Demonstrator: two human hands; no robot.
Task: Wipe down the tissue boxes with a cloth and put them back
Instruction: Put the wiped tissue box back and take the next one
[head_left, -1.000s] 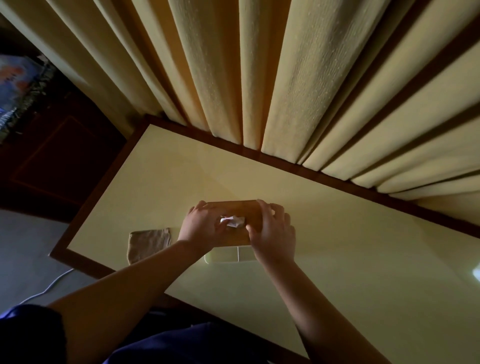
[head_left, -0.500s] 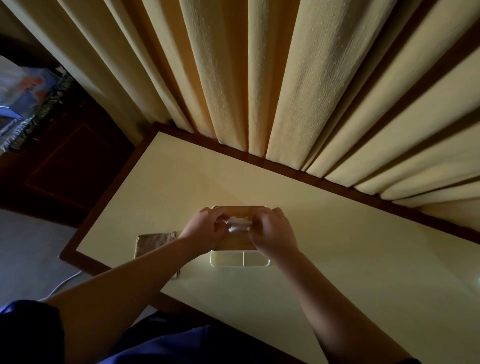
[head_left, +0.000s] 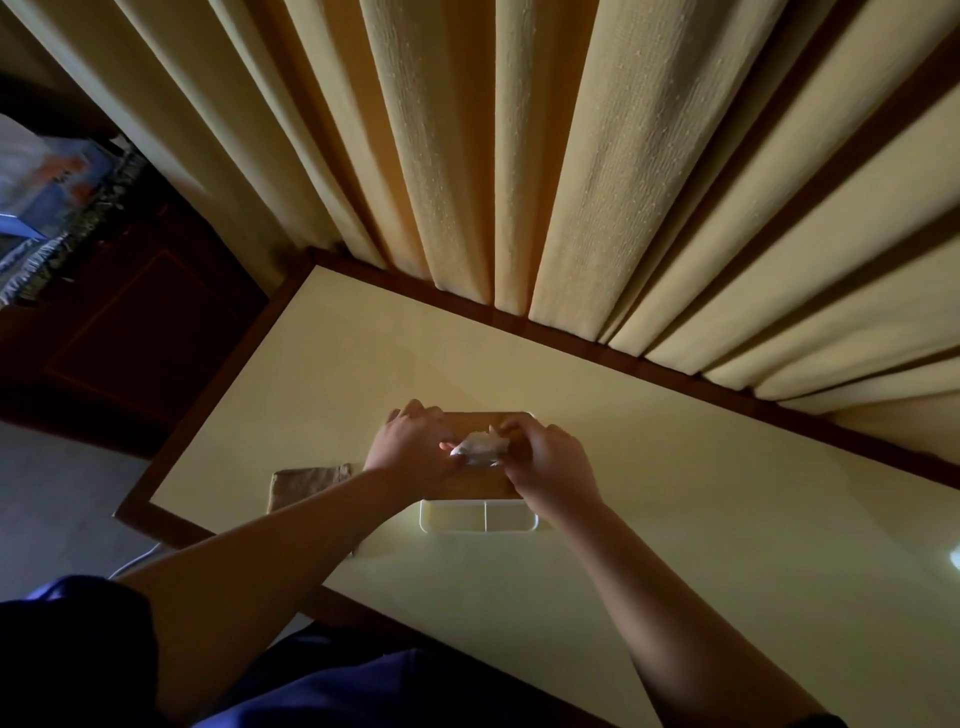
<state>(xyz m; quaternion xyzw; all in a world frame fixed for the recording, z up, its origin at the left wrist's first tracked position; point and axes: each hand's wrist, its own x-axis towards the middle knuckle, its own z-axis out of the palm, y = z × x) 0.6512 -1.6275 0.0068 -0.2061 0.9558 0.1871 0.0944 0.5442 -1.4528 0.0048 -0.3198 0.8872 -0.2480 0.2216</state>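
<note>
A tissue box (head_left: 478, 514) with a white body and a brown wooden lid stands near the middle of the cream table (head_left: 675, 519). A white tissue (head_left: 480, 448) sticks up from the lid's slot. My left hand (head_left: 410, 447) rests on the left part of the lid, its thumb touching the tissue. My right hand (head_left: 545, 460) lies on the right part of the lid and pinches the tissue with its fingers. A folded brown cloth (head_left: 306, 486) lies on the table to the left of the box, partly hidden by my left forearm.
Cream curtains (head_left: 519, 156) hang along the table's far edge. The table has a dark wooden border (head_left: 208, 384). A dark cabinet (head_left: 119, 332) stands to the left with a fringed cover and items on top. A white cable (head_left: 135, 558) lies on the floor.
Both hands moved from the lid's ends toward the slot. The tissue now stands higher out of the lid, held between the fingers. The camera tilted slightly.
</note>
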